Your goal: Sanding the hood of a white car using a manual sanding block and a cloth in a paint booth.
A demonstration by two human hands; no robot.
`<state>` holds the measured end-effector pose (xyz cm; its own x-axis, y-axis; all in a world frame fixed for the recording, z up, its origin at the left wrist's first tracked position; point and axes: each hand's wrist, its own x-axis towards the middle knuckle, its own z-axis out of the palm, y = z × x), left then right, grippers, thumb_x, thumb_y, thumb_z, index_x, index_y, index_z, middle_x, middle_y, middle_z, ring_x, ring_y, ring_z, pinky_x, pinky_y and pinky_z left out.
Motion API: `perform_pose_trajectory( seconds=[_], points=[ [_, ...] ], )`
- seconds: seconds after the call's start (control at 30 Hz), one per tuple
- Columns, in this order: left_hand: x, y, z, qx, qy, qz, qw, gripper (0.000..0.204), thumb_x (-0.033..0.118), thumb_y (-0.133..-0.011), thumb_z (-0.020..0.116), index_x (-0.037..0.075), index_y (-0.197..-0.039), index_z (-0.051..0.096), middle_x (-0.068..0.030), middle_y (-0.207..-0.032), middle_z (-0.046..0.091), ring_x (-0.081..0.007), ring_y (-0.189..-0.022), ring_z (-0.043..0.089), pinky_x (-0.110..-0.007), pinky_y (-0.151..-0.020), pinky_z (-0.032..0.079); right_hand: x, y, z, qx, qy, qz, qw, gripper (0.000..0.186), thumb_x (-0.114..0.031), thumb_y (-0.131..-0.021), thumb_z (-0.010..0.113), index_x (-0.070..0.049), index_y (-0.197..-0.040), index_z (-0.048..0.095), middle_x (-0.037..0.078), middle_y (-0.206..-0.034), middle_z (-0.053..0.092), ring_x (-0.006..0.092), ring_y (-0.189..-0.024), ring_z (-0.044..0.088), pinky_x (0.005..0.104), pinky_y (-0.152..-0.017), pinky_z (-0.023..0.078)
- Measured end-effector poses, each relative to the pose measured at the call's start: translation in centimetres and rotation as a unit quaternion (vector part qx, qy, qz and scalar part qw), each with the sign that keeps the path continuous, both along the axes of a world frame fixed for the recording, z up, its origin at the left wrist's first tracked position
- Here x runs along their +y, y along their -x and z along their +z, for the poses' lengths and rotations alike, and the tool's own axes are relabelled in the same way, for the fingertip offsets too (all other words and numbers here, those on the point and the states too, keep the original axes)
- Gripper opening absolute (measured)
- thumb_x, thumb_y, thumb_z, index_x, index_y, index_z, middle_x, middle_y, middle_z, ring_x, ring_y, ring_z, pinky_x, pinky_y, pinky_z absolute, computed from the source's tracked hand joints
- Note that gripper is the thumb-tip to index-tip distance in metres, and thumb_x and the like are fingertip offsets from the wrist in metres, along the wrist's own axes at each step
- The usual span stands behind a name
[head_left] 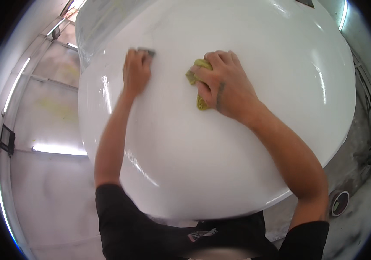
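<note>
A large glossy white panel [172, 151], curved like a car hood, spreads out beneath both my arms. My left hand [137, 73] is closed on a small dark grey pad [150, 52] against the panel's upper left part; the hand is slightly blurred and covers most of the pad. To its right, my right hand [231, 82] grips a crumpled yellow-green cloth [202, 104] on the white surface. Bits of the cloth stick out past the thumb and fingers.
Clear plastic sheeting [101, 28] covers the area beyond the panel's far left edge. Pale walls with lit tubes [59, 150] stand to the left. A round object with a pale rim [339, 203] is low at the right, by the grey floor [358, 221].
</note>
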<state>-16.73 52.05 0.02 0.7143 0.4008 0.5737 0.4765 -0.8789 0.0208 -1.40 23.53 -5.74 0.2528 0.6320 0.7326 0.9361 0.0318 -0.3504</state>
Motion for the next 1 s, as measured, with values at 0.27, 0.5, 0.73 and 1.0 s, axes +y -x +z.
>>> perform_pose_trajectory(
  seconds=[0.27, 0.5, 0.73, 1.0],
  points=[
    [2.6, -5.5, 0.0, 0.019, -0.034, 0.025, 0.999, 0.023, 0.021, -0.102, 0.068, 0.003, -0.113, 0.075, -0.0212, -0.119, 0.065, -0.0429, -0.117, 0.065, -0.054, -0.1, 0.055, 0.0, 0.0, 0.5, -0.002, -0.035, 0.009, 0.999, 0.017, -0.02, -0.096, 0.076, -0.01, -0.108, 0.082, 0.011, -0.112, 0.07, 0.03, -0.115, 0.063, 0.0428, -0.102, 0.047],
    [-0.1, -1.9, -1.0, 0.011, 0.014, -0.006, 1.0, 0.019, 0.015, -0.1, 0.073, 0.002, -0.114, 0.076, -0.0189, -0.119, 0.064, -0.0408, -0.112, 0.065, -0.049, -0.097, 0.054, -0.1, -0.1, -0.2, 0.015, 0.0, 0.012, 1.0, 0.015, -0.018, -0.096, 0.074, -0.009, -0.106, 0.082, 0.012, -0.112, 0.07, 0.0308, -0.116, 0.063, 0.0466, -0.106, 0.046],
    [1.6, -9.4, 0.9, 0.006, -0.038, 0.036, 0.999, 0.024, 0.02, -0.1, 0.074, 0.002, -0.116, 0.077, -0.0218, -0.116, 0.066, -0.0428, -0.111, 0.067, -0.05, -0.096, 0.054, 0.1, -0.3, -0.1, -0.001, -0.061, 0.024, 0.998, 0.018, -0.02, -0.095, 0.075, -0.009, -0.107, 0.083, 0.011, -0.112, 0.07, 0.031, -0.116, 0.063, 0.0463, -0.104, 0.047],
    [-9.8, 2.9, -2.7, -0.021, -0.057, -0.115, 0.992, 0.012, 0.003, -0.099, 0.073, -0.002, -0.11, 0.073, -0.018, -0.107, 0.062, -0.039, -0.099, 0.064, -0.047, -0.088, 0.053, 0.3, -0.4, -0.3, 0.011, -0.024, 0.006, 1.0, 0.019, -0.018, -0.094, 0.076, -0.011, -0.11, 0.084, 0.01, -0.111, 0.07, 0.0305, -0.114, 0.063, 0.0443, -0.102, 0.048]
  ],
)
